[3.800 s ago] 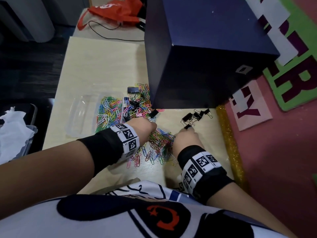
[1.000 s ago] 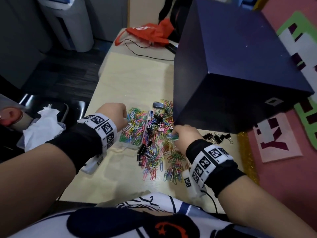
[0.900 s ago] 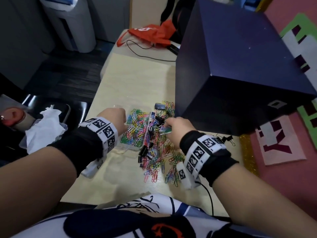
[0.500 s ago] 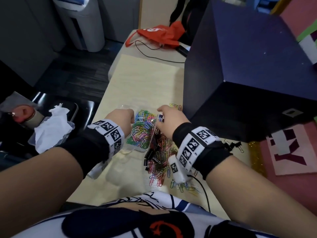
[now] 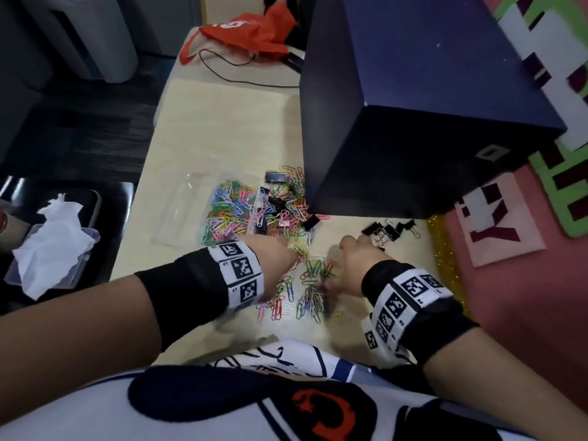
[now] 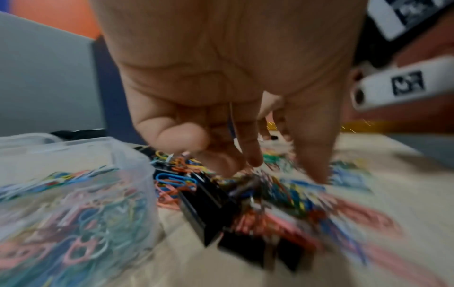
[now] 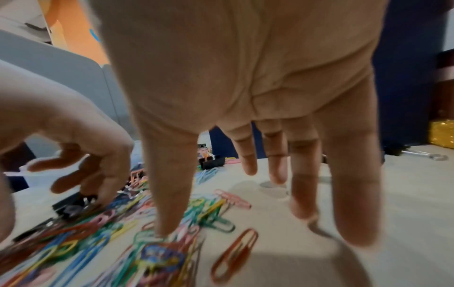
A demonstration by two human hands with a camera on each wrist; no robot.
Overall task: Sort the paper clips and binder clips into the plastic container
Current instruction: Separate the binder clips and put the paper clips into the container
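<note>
A clear plastic container (image 5: 178,205) lies on the table, and its right compartment holds coloured paper clips (image 5: 227,214). Mixed paper clips and black binder clips (image 5: 280,205) lie just right of it. A nearer pile of paper clips (image 5: 307,281) sits between my hands. My left hand (image 5: 276,253) reaches into this pile, fingers bent downward with tips on the clips (image 6: 285,169). My right hand (image 5: 346,262) is spread, thumb and straight fingers pressing down on the clips (image 7: 236,217). Neither hand visibly holds a clip. More binder clips (image 5: 388,230) lie to the right.
A big dark blue box (image 5: 413,106) stands on the table behind the clips. An orange bag (image 5: 248,33) and a cable lie at the far end. A tub with white tissue (image 5: 51,246) sits to the left. Gold glitter trim (image 5: 445,256) borders the right edge.
Both hands have come back from the container to the near pile. The right hand, which was over the container half a second ago, now presses on the loose clips.
</note>
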